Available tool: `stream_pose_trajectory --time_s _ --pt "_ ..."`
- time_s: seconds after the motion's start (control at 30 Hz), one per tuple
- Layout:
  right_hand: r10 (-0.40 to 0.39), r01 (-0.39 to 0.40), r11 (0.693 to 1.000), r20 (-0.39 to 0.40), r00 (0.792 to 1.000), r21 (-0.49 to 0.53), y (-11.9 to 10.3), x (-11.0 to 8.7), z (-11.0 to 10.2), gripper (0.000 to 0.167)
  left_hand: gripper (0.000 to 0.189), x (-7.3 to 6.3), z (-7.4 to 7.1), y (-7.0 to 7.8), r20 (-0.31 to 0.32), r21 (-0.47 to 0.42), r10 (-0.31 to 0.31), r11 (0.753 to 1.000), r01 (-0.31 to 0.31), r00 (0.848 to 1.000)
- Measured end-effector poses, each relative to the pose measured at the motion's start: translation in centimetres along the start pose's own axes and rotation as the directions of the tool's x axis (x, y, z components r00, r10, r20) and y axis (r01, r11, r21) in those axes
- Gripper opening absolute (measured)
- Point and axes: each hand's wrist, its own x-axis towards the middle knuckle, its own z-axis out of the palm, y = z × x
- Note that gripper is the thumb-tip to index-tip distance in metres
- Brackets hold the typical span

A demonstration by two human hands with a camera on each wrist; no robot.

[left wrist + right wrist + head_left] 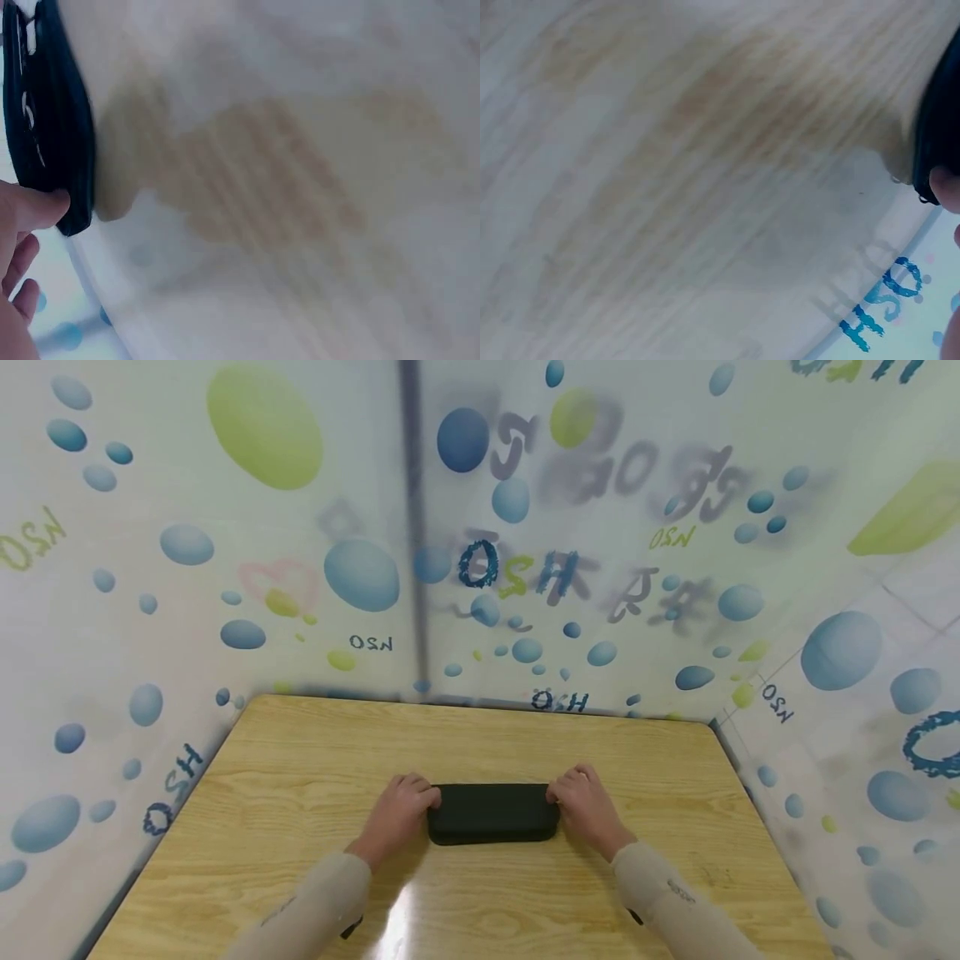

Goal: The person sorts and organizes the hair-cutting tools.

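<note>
A black oblong case (pixel 492 814) with rounded corners is held level between both hands, over the middle of the wooden table (pixel 480 893). My left hand (pixel 400 810) grips its left end; in the left wrist view the thumb (pixel 46 208) presses on the case's edge while two other fingers show below it. At the opposite end my right hand (pixel 588 808) pinches the case near its far corner. Only the case's edge (pixel 939 127) and a fingertip of that hand enter the right wrist view, where small dark loops hang at its corner. Whether the case touches the table, I cannot tell.
White curtains (pixel 367 510) printed with blue and green dots and lettering stand behind the table and along both sides. The table's far edge (pixel 480 705) runs close to the back curtain. Light glares off the tabletop near the left forearm.
</note>
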Motion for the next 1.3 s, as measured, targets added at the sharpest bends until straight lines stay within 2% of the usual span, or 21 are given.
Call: stream_pose_trajectory --time_s 0.17,0.4,0.53,0.63,0.67,0.7,0.83,0.93,1.07,1.3 --pt "-0.038 0.038 0.999 -0.05 0.998 -0.005 0.1 -0.8 0.7 0.027 0.027 -0.6 0.5 0.5 -0.006 0.037 0.06 0.998 -0.06 0.998" --pt "-0.031 0.032 0.999 -0.068 0.997 0.015 0.5 -1.1 1.2 0.024 0.028 -0.4 0.3 0.6 0.03 0.062 0.039 0.997 -0.041 0.999" --pt "0.069 -0.068 0.996 -0.029 0.997 0.058 0.8 -1.0 0.7 0.017 0.027 0.0 0.1 0.7 0.061 0.081 -0.008 0.997 0.003 0.998" --pt "0.179 -0.181 0.981 0.035 0.983 0.073 0.9 -0.7 0.2 0.019 0.012 0.4 0.0 1.1 0.114 0.068 -0.028 0.997 0.02 0.993" --pt "0.208 -0.211 0.975 0.056 0.977 0.066 0.9 -0.6 0.1 0.022 0.011 0.6 -0.1 1.3 0.145 0.057 -0.033 0.998 0.026 0.989" --pt "0.232 -0.236 0.97 0.079 0.97 0.06 0.9 -0.5 0.0 0.023 0.021 0.7 -0.1 1.5 0.179 0.046 -0.037 0.999 0.029 0.983" --pt "0.284 -0.29 0.957 0.156 0.946 0.019 1.1 -0.2 0.3 0.027 0.071 1.0 0.2 2.2 0.321 0.04 -0.042 0.999 0.031 0.946" --pt "0.298 -0.306 0.952 0.21 0.931 0.004 1.2 -0.1 0.6 0.027 0.09 1.3 0.5 2.6 0.371 0.056 -0.05 0.998 0.032 0.927" --pt "0.305 -0.315 0.949 0.251 0.919 0.0 1.2 0.0 0.9 0.024 0.092 1.6 0.5 2.8 0.408 0.067 -0.096 0.995 0.075 0.908" --pt "0.309 -0.321 0.947 0.246 0.918 0.008 1.1 0.3 1.2 0.013 0.091 2.7 0.2 2.7 0.471 0.098 -0.162 0.987 0.131 0.867"
